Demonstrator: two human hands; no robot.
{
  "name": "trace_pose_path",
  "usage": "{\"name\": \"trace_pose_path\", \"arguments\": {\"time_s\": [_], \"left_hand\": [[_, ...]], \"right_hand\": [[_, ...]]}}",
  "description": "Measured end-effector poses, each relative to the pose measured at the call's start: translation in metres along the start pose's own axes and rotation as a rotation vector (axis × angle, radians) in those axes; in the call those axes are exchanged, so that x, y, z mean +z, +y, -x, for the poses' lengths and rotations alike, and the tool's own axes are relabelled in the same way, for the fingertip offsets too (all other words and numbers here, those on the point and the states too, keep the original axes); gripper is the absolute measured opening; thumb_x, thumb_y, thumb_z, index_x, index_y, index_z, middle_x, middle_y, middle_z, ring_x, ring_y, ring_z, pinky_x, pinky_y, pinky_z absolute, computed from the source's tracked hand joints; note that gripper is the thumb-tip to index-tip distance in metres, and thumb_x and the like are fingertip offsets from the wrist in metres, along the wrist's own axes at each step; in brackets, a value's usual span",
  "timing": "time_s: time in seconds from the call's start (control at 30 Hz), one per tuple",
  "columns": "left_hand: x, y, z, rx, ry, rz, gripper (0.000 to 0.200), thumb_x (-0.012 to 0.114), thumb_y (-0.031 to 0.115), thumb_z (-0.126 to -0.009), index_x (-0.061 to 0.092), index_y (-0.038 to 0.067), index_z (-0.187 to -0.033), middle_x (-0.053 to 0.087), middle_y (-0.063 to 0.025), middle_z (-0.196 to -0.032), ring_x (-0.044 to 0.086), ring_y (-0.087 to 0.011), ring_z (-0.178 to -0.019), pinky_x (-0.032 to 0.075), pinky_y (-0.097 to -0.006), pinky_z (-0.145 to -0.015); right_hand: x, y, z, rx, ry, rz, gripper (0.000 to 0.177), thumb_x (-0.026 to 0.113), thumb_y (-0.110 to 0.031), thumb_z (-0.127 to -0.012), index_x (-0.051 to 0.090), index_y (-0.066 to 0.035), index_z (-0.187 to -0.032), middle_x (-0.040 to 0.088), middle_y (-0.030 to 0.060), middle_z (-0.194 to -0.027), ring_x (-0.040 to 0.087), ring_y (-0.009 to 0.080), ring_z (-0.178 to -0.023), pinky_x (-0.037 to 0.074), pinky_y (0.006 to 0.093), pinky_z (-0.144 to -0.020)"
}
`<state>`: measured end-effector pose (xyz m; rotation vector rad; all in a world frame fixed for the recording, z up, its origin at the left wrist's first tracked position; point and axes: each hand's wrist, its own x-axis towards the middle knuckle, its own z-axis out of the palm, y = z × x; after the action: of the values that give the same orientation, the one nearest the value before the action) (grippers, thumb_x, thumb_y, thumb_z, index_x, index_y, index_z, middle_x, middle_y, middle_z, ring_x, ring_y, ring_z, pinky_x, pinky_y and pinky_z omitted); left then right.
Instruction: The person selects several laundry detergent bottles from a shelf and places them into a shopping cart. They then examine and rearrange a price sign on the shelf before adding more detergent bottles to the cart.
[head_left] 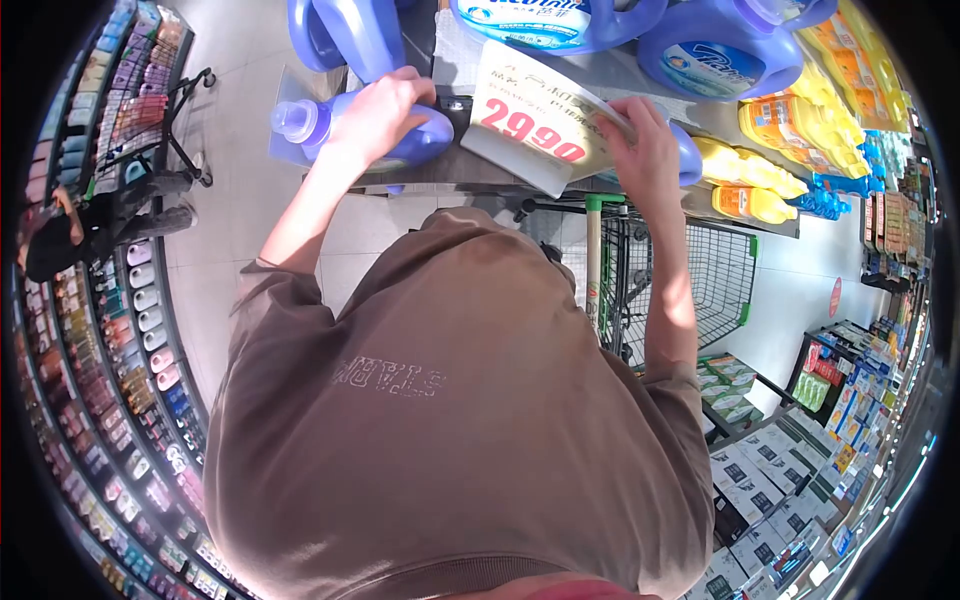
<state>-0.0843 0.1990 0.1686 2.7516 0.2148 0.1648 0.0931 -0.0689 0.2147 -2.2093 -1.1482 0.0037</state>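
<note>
My left hand [382, 118] is closed over a purple detergent bottle [430, 138], which lies on its side with its lilac cap [298, 121] pointing left. The fingers curl on its upper side. At the right edge of a tilted price sign [530, 125] with red digits "2990", my right hand [640, 145] has its fingers bent round the card. Behind that hand, part of another purple bottle [687, 155] shows; whether the hand touches it is hidden. More purple bottles with blue labels [530, 18] stand on the display shelf [440, 172].
Yellow bottles [800, 125] fill the display's right side. A shopping cart [715, 270] with a green-trimmed handle stands below the display edge. Stocked shelves [120, 380] line the left, where a person [90, 230] stands near a black rack. Stacked boxes [770, 480] are at lower right.
</note>
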Motion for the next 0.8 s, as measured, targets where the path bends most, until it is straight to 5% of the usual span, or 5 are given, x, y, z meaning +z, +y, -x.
{"name": "trace_pose_path", "arguments": {"time_s": [0.4, 0.47, 0.67, 0.8], "left_hand": [[0.016, 0.060, 0.018, -0.073, 0.258, 0.086, 0.024, 0.072, 0.023, -0.076, 0.063, 0.004, -0.089, 0.060, -0.0123, -0.087, 0.058, -0.0285, -0.087, 0.048, -0.0386, -0.077], [0.028, 0.063, 0.021, -0.292, 0.035, 0.326, 0.024, 0.071, 0.024, -0.078, 0.063, 0.004, -0.088, 0.059, -0.0130, -0.085, 0.059, -0.0287, -0.079, 0.048, -0.0395, -0.072], [0.106, 0.063, 0.028, -0.197, 0.059, 0.474, 0.037, 0.071, 0.026, -0.078, 0.058, 0.002, -0.103, 0.061, -0.0116, -0.094, 0.062, -0.0223, -0.075, 0.051, -0.0343, -0.069], [0.157, 0.062, 0.020, -0.369, -0.087, 0.719, 0.055, 0.072, 0.032, -0.076, 0.053, 0.000, -0.116, 0.059, -0.0193, -0.105, 0.062, -0.0234, -0.080, 0.050, -0.0354, -0.077]], "right_hand": [[0.027, 0.012, -0.036, -0.425, 0.015, 0.081, 0.015, 0.063, -0.015, -0.080, 0.059, -0.009, -0.093, 0.060, 0.0047, -0.090, 0.056, 0.0257, -0.087, 0.038, 0.0384, -0.085], [0.029, 0.019, -0.047, -0.470, -0.007, 0.067, 0.014, 0.063, -0.016, -0.081, 0.059, -0.009, -0.093, 0.060, 0.0046, -0.092, 0.056, 0.0254, -0.088, 0.037, 0.0384, -0.086], [0.027, 0.026, -0.073, -0.525, -0.111, 0.073, 0.016, 0.061, -0.019, -0.085, 0.058, -0.009, -0.098, 0.059, 0.0054, -0.097, 0.056, 0.0251, -0.095, 0.036, 0.0367, -0.089], [0.017, 0.013, -0.068, -0.441, -0.067, 0.128, 0.028, 0.067, -0.024, -0.080, 0.060, -0.011, -0.105, 0.060, 0.0083, -0.104, 0.055, 0.0268, -0.104, 0.037, 0.0403, -0.093]]}}
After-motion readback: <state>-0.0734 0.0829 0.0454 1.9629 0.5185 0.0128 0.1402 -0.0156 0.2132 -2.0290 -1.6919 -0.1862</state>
